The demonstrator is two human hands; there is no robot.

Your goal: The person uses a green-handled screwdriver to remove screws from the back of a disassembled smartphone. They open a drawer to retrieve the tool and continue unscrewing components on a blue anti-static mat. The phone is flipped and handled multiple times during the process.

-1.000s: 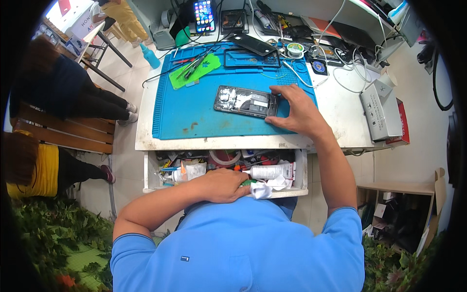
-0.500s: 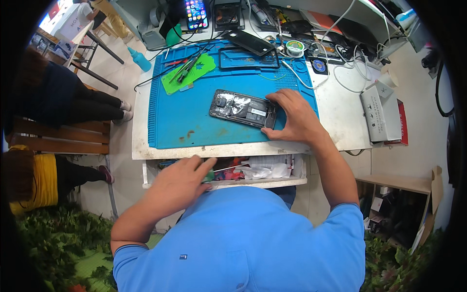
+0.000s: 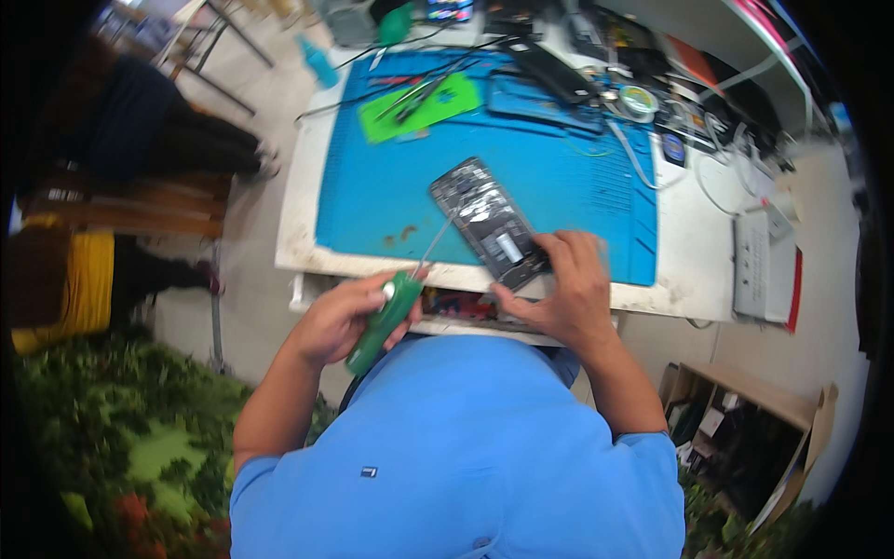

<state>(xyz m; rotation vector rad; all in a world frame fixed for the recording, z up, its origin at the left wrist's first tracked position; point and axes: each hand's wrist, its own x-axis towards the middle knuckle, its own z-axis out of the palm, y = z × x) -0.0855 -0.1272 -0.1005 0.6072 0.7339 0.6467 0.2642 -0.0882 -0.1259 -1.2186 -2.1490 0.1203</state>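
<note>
My left hand (image 3: 340, 317) is wrapped around the thick green handle of a screwdriver (image 3: 382, 321), in front of the bench edge. Its thin metal shaft slants up to the right, the tip near the phone's left side; whether it touches is blurred. My right hand (image 3: 568, 284) grips the near end of a smartphone (image 3: 489, 224) between thumb and fingers. Its back cover is off, so the battery and inner parts show. The phone lies slantwise over the blue mat (image 3: 372, 205), with its near end at the mat's front edge.
A green pad (image 3: 419, 107) with tools sits at the mat's far left. Behind lie a phone frame (image 3: 535, 102), a dark panel (image 3: 554, 70) and a solder spool (image 3: 638, 101). White cables (image 3: 633, 158) trail at right, near a white box (image 3: 762, 261). An open drawer (image 3: 466, 307) is below the bench.
My left hand has lifted the green screwdriver out of the drawer and brought it up by the phone. My right hand has turned the phone and drawn its near end toward me. The view has shifted.
</note>
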